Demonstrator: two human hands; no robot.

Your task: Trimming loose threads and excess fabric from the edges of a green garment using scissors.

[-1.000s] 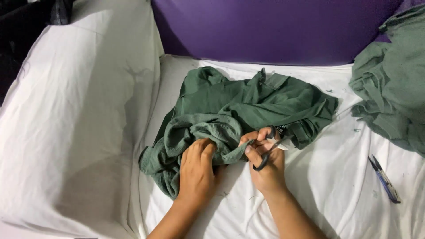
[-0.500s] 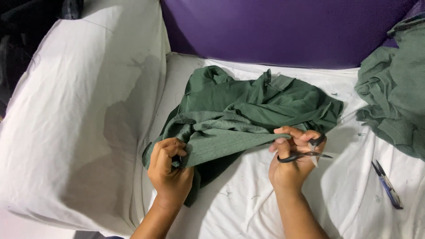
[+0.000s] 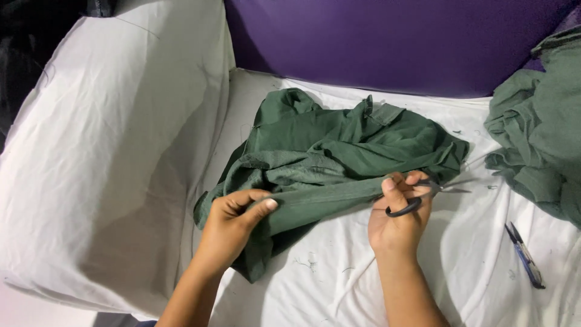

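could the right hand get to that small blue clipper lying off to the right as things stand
Probably yes, but not freely. The blue clipper lies in the open on the white sheet, just right of the right hand, nothing between. That hand is occupied, though, gripping black-handled scissors and the green garment.

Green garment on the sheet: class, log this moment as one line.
left hand: pinching green garment edge | right hand: gripping garment, black scissors | edge: taut between hands | nearby: blue snips, white sheet

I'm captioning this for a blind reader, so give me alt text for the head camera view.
Two bare hands stretch a dark green garment on a white sheet: the left hand pinches its edge, the right hand grips that edge along with black-handled scissors. More green cloth and a small blue snipper lie to the right.
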